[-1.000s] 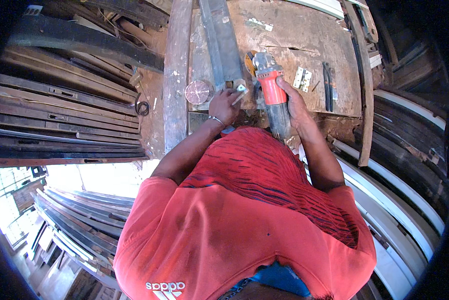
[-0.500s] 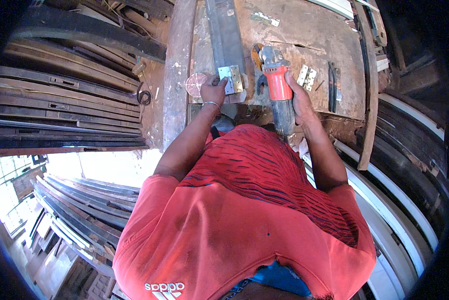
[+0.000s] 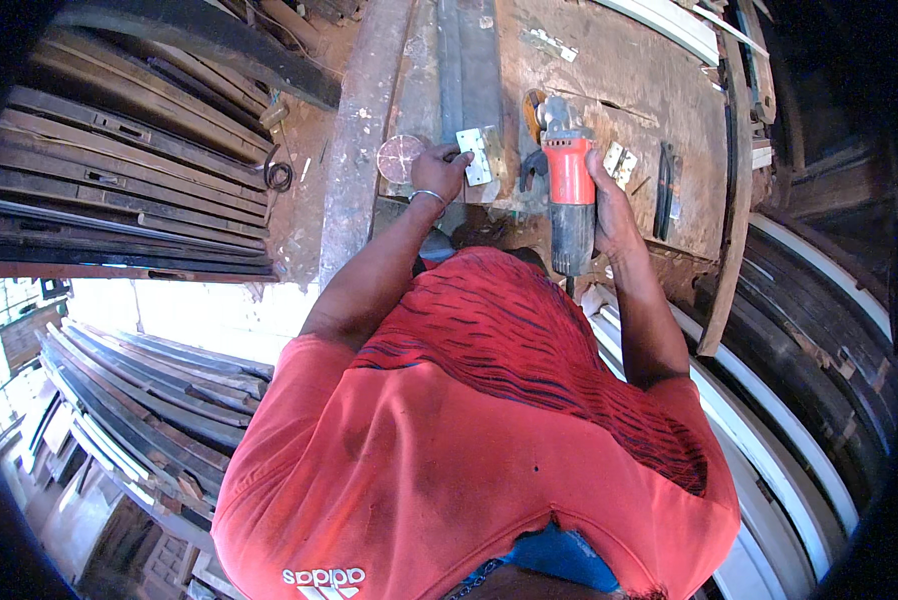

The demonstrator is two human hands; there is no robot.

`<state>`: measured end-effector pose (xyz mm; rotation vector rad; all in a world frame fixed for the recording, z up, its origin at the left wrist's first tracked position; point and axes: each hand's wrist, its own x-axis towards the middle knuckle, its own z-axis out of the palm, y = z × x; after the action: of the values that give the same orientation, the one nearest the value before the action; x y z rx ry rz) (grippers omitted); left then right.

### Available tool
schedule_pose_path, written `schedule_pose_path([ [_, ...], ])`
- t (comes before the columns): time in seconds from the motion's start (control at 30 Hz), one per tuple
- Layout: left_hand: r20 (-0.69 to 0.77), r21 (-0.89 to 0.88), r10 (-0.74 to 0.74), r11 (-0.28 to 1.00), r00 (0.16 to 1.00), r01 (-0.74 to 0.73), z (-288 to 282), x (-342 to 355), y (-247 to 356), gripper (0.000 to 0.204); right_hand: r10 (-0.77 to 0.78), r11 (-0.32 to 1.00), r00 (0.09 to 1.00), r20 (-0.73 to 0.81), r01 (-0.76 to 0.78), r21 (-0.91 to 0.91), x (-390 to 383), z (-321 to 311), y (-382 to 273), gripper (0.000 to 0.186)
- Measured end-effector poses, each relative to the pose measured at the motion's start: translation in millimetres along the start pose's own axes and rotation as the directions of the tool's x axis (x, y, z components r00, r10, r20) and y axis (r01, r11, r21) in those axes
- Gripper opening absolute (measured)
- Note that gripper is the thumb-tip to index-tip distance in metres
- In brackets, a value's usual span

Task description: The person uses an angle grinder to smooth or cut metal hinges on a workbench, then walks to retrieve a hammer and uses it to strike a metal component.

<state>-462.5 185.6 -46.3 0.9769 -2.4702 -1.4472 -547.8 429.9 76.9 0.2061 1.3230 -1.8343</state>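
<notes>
My left hand (image 3: pixel 439 177) pinches the left edge of a silver hinge (image 3: pixel 480 156), which lies at the near end of a long dark bar (image 3: pixel 462 65) on the wooden workbench (image 3: pixel 669 105). A round pinkish disc (image 3: pixel 401 157) sits just left of that hand. My right hand (image 3: pixel 611 212) grips a red and grey angle grinder (image 3: pixel 571 170) by its body; the orange disc at its head points away from me. A dark tool, partly hidden, is left of the grinder. Another hinge (image 3: pixel 623 163) lies right of it, beside a long black tool (image 3: pixel 665 190).
More hinge pieces (image 3: pixel 549 44) lie at the back of the bench. A rough plank (image 3: pixel 362 180) runs along its left edge, another (image 3: pixel 731 280) along the right. Stacked timbers (image 3: pixel 119 190) fill the left, with a coiled cord (image 3: pixel 279 170); white lengths (image 3: pixel 819 270) lean at right.
The hinge in my left hand was raised at an angle a second ago and now lies flatter on the bar's end. The grinder has shifted rightward and stands more upright in the picture.
</notes>
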Motion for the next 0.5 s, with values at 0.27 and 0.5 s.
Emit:
schedule_pose_path([
  [0.27,0.194,-0.379,0.126,0.925,0.973,-0.044,0,-36,16,0.052,-0.073,0.997,0.996,0.044,0.071,0.037,10,2,19,0.063],
  [0.5,0.511,-0.585,0.388,0.811,0.767,-0.02,14,-72,90,0.085,-0.101,0.993,0.994,-0.041,0.103,0.063,15,23,16,0.063],
])
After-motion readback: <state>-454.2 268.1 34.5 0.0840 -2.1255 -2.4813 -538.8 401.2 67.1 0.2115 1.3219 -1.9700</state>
